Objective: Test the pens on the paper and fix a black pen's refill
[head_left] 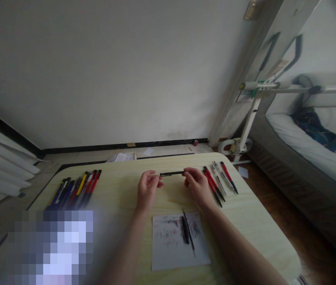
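Above the table, a black pen barrel (pixel 172 173) lies level between my two hands. My right hand (pixel 197 183) pinches its right end. A thin pale stick, like a pen refill (pixel 153 175), lines up with the barrel's left end, and the fingers of my left hand (pixel 148 187) are closed on it. Whether its tip sits inside the barrel, I cannot tell. Below the hands is a scribbled sheet of white paper (pixel 168 257). On it lie a short black pen part (pixel 185 229) and a slim dark refill (pixel 189 233).
Several pens with red, yellow and dark barrels (pixel 80 188) lie in a row at the table's left. More red and clear pens (pixel 212 184) lie right of my right hand. The wooden table (pixel 120 221) has rounded corners. Exercise equipment (pixel 251 118) and a bed (pixel 304 158) stand to the right.
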Tool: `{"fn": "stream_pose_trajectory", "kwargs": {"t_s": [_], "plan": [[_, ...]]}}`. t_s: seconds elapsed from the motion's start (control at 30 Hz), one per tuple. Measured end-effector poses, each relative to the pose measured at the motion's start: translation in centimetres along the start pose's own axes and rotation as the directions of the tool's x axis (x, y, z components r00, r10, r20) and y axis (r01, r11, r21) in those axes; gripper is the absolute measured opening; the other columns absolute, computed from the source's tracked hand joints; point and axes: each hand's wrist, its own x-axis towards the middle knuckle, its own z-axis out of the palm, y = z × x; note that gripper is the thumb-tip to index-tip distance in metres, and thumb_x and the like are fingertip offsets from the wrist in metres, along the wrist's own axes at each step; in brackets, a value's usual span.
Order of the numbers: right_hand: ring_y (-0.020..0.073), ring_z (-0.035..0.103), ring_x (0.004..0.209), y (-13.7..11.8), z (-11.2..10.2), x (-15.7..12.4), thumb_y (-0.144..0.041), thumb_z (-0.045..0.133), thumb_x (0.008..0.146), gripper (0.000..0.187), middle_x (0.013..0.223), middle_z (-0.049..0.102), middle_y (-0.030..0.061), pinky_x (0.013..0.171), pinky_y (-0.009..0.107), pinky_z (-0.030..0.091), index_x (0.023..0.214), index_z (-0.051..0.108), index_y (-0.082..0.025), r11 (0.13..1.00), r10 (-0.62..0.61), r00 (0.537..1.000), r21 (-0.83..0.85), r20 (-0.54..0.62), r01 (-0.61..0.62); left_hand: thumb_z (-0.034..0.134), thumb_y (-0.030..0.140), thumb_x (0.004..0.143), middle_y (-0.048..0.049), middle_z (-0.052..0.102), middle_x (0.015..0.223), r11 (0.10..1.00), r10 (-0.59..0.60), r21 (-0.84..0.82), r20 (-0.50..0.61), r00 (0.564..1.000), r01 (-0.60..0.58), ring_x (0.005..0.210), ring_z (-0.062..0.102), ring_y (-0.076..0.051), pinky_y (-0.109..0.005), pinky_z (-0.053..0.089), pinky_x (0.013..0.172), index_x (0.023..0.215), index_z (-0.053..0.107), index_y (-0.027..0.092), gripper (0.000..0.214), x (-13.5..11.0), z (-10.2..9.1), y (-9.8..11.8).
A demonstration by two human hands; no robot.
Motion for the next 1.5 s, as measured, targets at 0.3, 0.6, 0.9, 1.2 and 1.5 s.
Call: {"fn": "stream_pose_trajectory", "kwargs": {"t_s": [0.3, 0.6, 0.9, 1.2, 1.5], "plan": [[0.0086, 0.049, 0.047, -0.03, 0.11, 0.07, -0.034, 0.055, 0.073, 0.021, 0.071, 0.059, 0.0005, 0.044, 0.023, 0.039, 0.086, 0.057, -0.018, 1.0, 0.018, 0.999, 0.017, 0.038, -0.019, 0.058, 0.029, 0.07, -0.0001, 0.059, 0.067, 0.999, -0.014, 0.038, 0.091, 0.996, 0.01, 0.058, 0.057, -0.011, -0.023, 0.045, 0.057, 0.078, 0.054, 0.014, 0.017, -0.07, -0.13, -0.25], [0.0085, 0.049, 0.047, 0.04, 0.23, -0.14, -0.035, 0.057, 0.072, 0.021, 0.07, 0.059, 0.0004, 0.044, 0.023, 0.039, 0.085, 0.057, -0.018, 0.999, 0.036, 0.998, 0.031, 0.058, -0.038, 0.057, 0.032, 0.072, 0.0009, 0.058, 0.067, 0.996, -0.018, 0.088, 0.108, 0.994, 0.009, 0.057, 0.056, -0.01, -0.022, 0.045, 0.056, 0.091, 0.056, 0.015, 0.026, -0.33, 0.07, 0.21], [0.0081, 0.048, 0.047, 0.16, -0.14, 0.19, -0.034, 0.056, 0.073, 0.02, 0.07, 0.058, -0.0006, 0.045, 0.023, 0.038, 0.086, 0.056, -0.019, 0.995, 0.039, 0.999, 0.092, 0.007, -0.04, 0.055, 0.039, 0.073, 0.0015, 0.056, 0.063, 1.0, -0.015, 0.026, 0.046, 0.999, 0.014, 0.052, 0.056, -0.01, -0.022, 0.045, 0.051, 0.085, 0.053, 0.015, 0.026, -0.2, 0.05, 0.01], [0.0081, 0.048, 0.048, -0.02, 0.02, 0.0, -0.036, 0.055, 0.073, 0.023, 0.071, 0.057, 0.0003, 0.045, 0.022, 0.037, 0.087, 0.056, -0.018, 0.997, 0.043, 0.998, 0.056, 0.048, -0.045, 0.055, 0.036, 0.073, 0.0007, 0.056, 0.064, 0.995, -0.009, 0.096, 0.099, 0.995, -0.001, 0.054, 0.054, -0.009, -0.021, 0.045, 0.052, 0.084, 0.056, 0.014, 0.025, -0.29, 0.13, -0.26], [0.0082, 0.048, 0.047, -0.26, 0.09, -0.07, -0.037, 0.056, 0.072, 0.023, 0.071, 0.059, 0.0004, 0.044, 0.023, 0.038, 0.085, 0.055, -0.018, 0.996, 0.054, 0.997, 0.073, 0.057, -0.058, 0.056, 0.037, 0.073, 0.0008, 0.056, 0.064, 0.997, -0.03, 0.078, 0.108, 0.994, 0.022, 0.053, 0.054, -0.009, -0.02, 0.045, 0.051, 0.091, 0.057, 0.014, 0.028, -0.36, 0.09, 0.0]]}}
